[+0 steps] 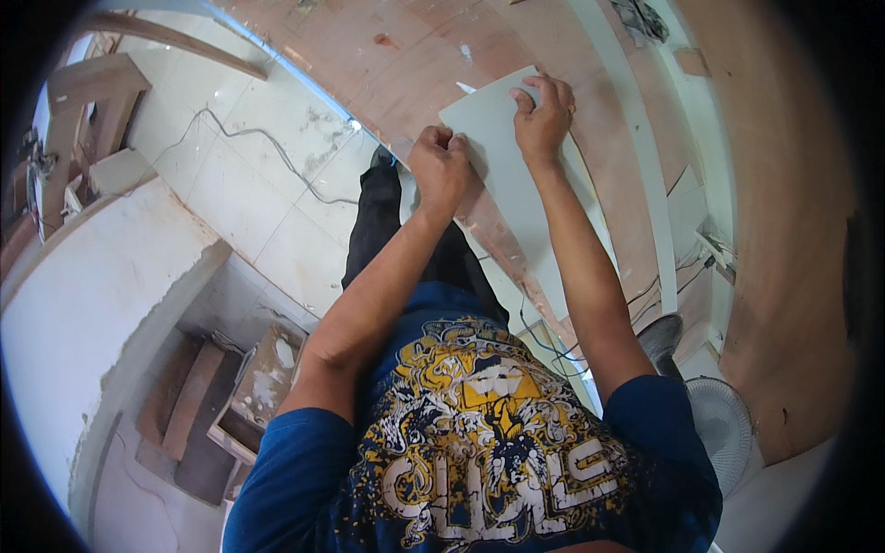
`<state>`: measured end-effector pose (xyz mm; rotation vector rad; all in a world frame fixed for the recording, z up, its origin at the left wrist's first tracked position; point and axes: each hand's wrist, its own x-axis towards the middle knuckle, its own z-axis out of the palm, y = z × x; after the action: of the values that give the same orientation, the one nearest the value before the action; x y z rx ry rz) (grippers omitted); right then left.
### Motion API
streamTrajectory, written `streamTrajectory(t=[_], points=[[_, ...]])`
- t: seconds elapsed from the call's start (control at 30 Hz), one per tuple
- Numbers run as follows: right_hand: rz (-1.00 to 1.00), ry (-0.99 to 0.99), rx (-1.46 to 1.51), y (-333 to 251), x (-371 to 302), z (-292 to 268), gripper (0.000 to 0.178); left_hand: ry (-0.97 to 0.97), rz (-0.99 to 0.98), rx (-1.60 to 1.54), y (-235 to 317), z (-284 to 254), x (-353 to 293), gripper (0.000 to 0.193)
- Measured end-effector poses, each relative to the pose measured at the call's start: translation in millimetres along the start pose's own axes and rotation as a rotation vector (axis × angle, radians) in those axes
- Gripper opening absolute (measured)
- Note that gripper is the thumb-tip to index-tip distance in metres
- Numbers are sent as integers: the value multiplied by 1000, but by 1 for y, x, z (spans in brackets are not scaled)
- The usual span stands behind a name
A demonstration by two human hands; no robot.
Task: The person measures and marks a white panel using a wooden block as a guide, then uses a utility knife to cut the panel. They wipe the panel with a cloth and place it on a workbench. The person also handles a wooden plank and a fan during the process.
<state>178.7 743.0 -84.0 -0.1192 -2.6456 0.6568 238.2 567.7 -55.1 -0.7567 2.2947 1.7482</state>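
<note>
A light grey flat panel [502, 152] with straight edges lies on a reddish-brown wooden board [406, 69], its long side running back toward my body. My left hand [440, 166] is closed at the panel's left edge, the thumb and curled fingers pinching it near the far end. At the far right corner, my right hand [546, 120] bends its fingers around the edge while the thumb rests on the face. A second pale sheet [597, 207] shows partly beneath the panel, along its right side.
A long pale strip [636, 120] runs along the board's right side. Cables [636, 300] and a round ribbed grey object [717, 429] sit at lower right. On the left are a tiled floor [277, 101] with a grey cord [263, 136], wooden pieces [101, 92] and a low wall [101, 304].
</note>
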Motion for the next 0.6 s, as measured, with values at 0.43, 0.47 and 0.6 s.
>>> streamTrajectory(t=[0.43, 0.47, 0.6], points=[[-35, -109, -329, -20, -11, 13, 47, -9, 335, -104, -19, -7, -28, 39], [-35, -122, -330, -20, -10, 14, 48, -3, 343, -107, -21, -6, -27, 40], [-33, -137, -295, -20, -10, 16, 48, -10, 210, -230, -16, -11, -24, 43]])
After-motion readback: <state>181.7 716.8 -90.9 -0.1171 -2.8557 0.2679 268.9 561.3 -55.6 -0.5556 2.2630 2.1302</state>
